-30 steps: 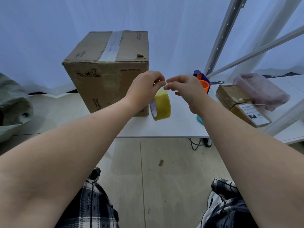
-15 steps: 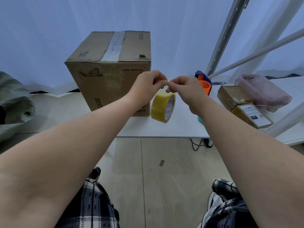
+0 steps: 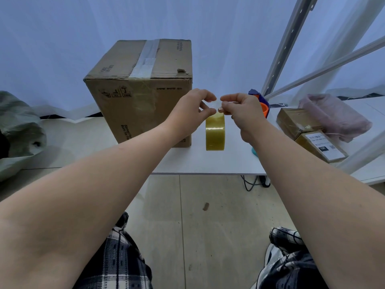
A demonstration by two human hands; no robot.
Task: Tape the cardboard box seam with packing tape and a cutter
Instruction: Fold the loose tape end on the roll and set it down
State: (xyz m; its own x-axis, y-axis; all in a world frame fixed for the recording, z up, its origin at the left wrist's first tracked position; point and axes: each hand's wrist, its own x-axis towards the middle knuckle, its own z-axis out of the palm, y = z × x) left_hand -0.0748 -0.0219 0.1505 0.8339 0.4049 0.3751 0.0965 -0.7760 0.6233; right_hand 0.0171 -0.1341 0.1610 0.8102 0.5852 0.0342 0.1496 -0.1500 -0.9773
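Both hands pinching tape end, roll hanging.
Left hand [image 3: 190,110] and right hand [image 3: 241,110] grips closed on clear tape strip [image 3: 215,105]; yellow packing tape roll [image 3: 215,132] below grip, cardboard box [image 3: 143,90] left of it.

Your tape roll [image 3: 215,133] is translucent yellow, the box [image 3: 143,97] brown cardboard with black print and a pale grey-white tape strip [image 3: 147,59]. Dispenser [image 3: 263,105]: blue and orange. Your trousers [image 3: 116,265]: black-and-white plaid. White table [image 3: 208,161].

Packing or storage area

A white table [image 3: 208,161] is set against draped white sheeting [image 3: 62,38]; slotted metal shelving [image 3: 285,44], labelled parcels [image 3: 312,134] and a taped cardboard box [image 3: 143,90] are seen.
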